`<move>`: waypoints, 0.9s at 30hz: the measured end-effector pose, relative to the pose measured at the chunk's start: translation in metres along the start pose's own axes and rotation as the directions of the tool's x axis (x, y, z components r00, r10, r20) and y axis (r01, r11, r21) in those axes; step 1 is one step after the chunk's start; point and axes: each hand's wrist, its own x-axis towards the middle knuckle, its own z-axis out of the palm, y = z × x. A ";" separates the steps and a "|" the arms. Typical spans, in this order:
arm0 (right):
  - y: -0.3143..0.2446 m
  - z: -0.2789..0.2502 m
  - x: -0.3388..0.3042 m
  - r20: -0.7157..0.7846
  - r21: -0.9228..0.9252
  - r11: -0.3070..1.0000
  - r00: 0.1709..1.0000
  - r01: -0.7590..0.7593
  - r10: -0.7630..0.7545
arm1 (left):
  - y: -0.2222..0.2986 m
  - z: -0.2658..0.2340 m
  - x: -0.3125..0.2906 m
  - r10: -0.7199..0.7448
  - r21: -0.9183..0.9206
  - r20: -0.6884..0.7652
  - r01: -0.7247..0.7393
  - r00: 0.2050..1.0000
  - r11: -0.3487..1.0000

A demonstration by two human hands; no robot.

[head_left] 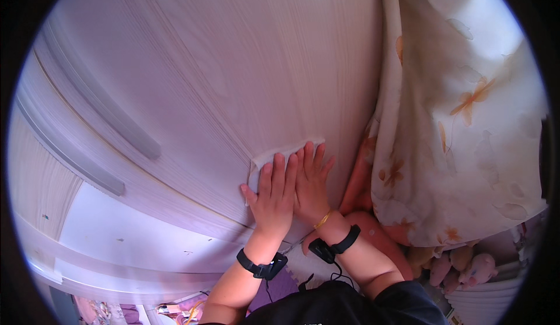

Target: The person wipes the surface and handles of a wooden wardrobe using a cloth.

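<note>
One broad, pale wood-grain door (233,62) fills most of the view, with a floral curtain (461,115) hanging along its right side. Low on the door, a thin white cloth (255,179) lies beneath both hands. The left hand (274,202) and right hand (313,192) rest flat upon it side by side, touching, fingers extended and gripping nothing. Each wrist wears a black band (263,265); the right also has a slim yellow bracelet (322,220).

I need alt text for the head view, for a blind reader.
Left hand and right hand lie flat on a white cloth against a pale wood-grain panel; a flowered curtain hangs at right, plush toys below.
</note>
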 end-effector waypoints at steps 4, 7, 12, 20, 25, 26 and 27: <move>0.008 -0.017 0.021 0.023 -0.061 0.998 1.000 0.012 -0.011 | 0.007 0.002 0.021 -0.024 -0.008 -0.008 0.024 1.000 1.000; 0.021 -0.009 0.016 -0.026 -0.074 0.994 0.996 0.078 -0.080 | 0.013 0.010 0.017 -0.023 0.012 -0.060 0.024 0.998 1.000; 0.031 0.006 -0.023 -0.013 -0.003 1.000 1.000 -0.016 0.016 | 0.027 0.024 -0.015 0.065 0.026 -0.006 -0.064 0.998 0.998; 0.024 -0.018 0.011 0.067 -0.027 0.996 0.994 -0.085 0.087 | 0.022 0.005 0.023 0.035 -0.016 0.052 -0.034 0.998 0.999; 0.038 -0.010 0.006 0.004 -0.064 0.998 1.000 -0.011 0.011 | 0.030 0.015 0.017 -0.001 -0.016 -0.011 0.001 1.000 1.000; 0.041 -0.006 0.000 -0.015 -0.053 0.999 1.000 0.000 -0.001 | 0.032 0.020 0.012 0.021 -0.001 -0.023 -0.021 1.000 1.000; 0.043 -0.003 -0.006 -0.035 -0.041 0.999 0.999 0.011 -0.013 | 0.033 0.023 0.008 0.044 0.015 -0.035 -0.043 0.998 0.999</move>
